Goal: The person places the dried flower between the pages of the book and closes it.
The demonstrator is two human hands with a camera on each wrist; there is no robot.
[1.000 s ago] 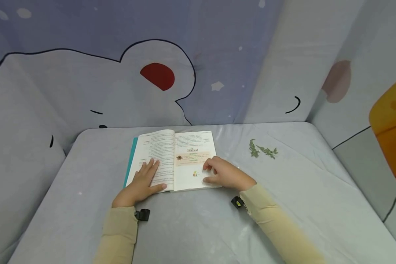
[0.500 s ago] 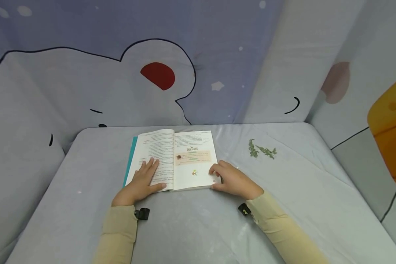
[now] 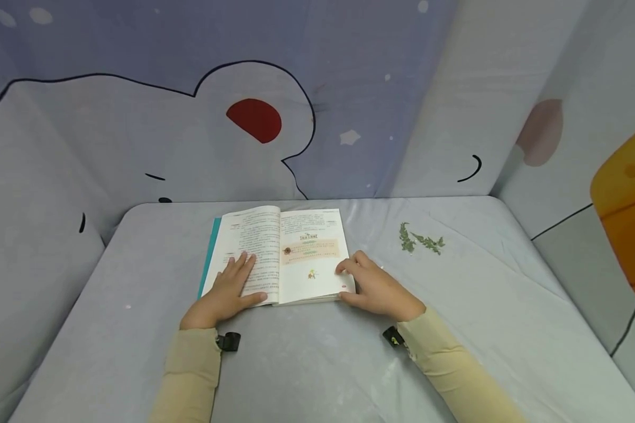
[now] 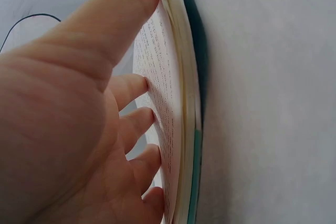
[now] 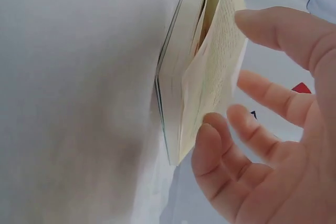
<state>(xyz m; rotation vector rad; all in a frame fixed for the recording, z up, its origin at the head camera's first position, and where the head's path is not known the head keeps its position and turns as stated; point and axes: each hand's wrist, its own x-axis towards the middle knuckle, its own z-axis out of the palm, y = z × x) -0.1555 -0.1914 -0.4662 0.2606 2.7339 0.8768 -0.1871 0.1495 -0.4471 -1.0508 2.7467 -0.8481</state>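
Open book [image 3: 293, 279] lies flat on the pale cloth-covered table [image 3: 296, 370], in front of me, teal cover edge [image 3: 209, 252] showing along its left side. My left hand [image 3: 221, 301] rests on the left page [image 3: 259, 235], fingers fanned wide, thumb stretched toward the spine near the lower edge. My right hand [image 3: 377, 288] is at the lower right corner of the right page [image 3: 317, 222]: fingers bent, thumb and forefinger apart in a moderate gap; cannot tell how firmly the tips touch paper. From the right wrist, the top leaf stands slightly raised off the pages beneath. Right page carries a peach text panel [image 3: 325, 249], small coloured drawing [image 3: 311, 274] below. Two leafy green sprigs [image 3: 430, 243] on the cloth, right of the book, well apart from it. Cream sleeves [image 3: 189, 373] on both arms. Printed cartoon backdrop [image 3: 360, 167] behind.
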